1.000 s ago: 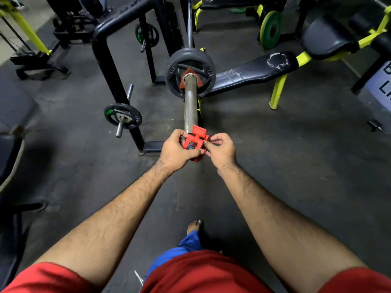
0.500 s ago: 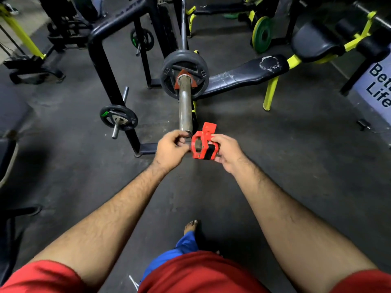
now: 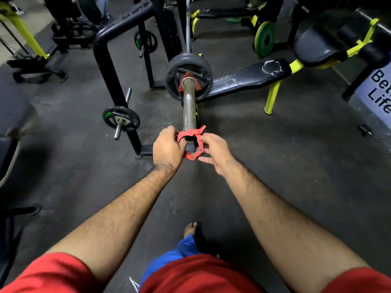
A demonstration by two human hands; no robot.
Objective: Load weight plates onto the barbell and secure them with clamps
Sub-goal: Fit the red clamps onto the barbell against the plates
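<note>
I've turned the red clamp [image 3: 191, 142] so its round hole faces the bar's end [image 3: 189, 111]; my left hand [image 3: 168, 148] and right hand [image 3: 215, 150] fingers grip it.

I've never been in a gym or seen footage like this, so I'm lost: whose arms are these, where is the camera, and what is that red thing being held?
There is no machine here. The camera is worn on a person's head and looks forward and down, so the two bare arms are the wearer's own. The long steel tube pointing away is a barbell, seen end-on. A black weight plate already sits on it, farther along. The red ring is a clamp that locks plates in place. The left hand and right hand both hold it at the bar's near tip, its lever standing open. It is not yet against the plate. The floor is dark rubber, with benches and other plates around.
</note>
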